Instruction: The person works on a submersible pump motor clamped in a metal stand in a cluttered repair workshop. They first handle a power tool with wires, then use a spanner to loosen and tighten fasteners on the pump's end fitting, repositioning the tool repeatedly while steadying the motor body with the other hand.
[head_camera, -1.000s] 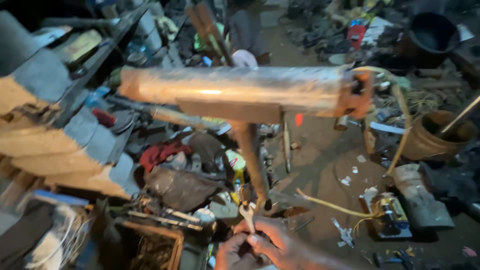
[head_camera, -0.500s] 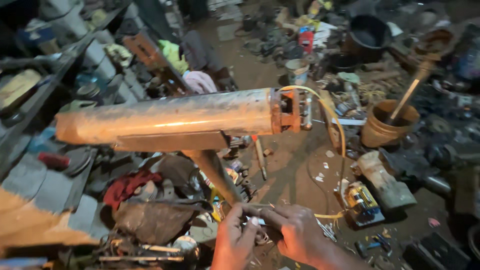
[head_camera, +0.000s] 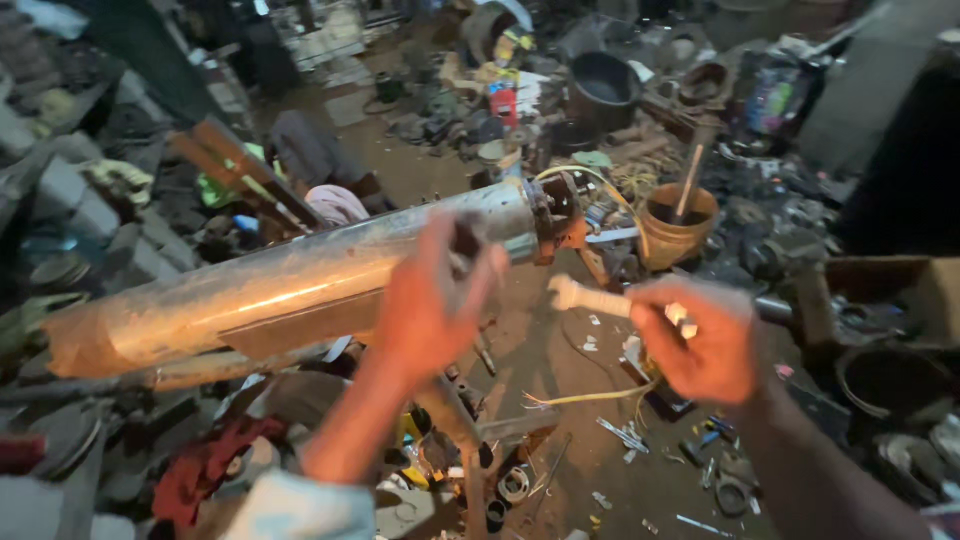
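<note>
Hands: left (head_camera: 435, 300) half-open against metal cylinder (head_camera: 290, 290); right (head_camera: 700, 335) closed around wrench (head_camera: 600, 298)

Motion blur smears the left hand (head_camera: 432, 300) where it covers part of the long rusty metal cylinder (head_camera: 280, 290); its grip cannot be judged. The right hand (head_camera: 700, 335) hides the pale spanner (head_camera: 590, 297) handle's end, and the right forearm leaves the bottom edge

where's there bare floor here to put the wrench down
Barest floor lies under the wrench in the right hand, between the metal cylinder under the left hand and the orange bucket, with only small scraps. More bare floor runs behind the cylinder. Left of the cylinder and the far right are piled with scrap.
</note>
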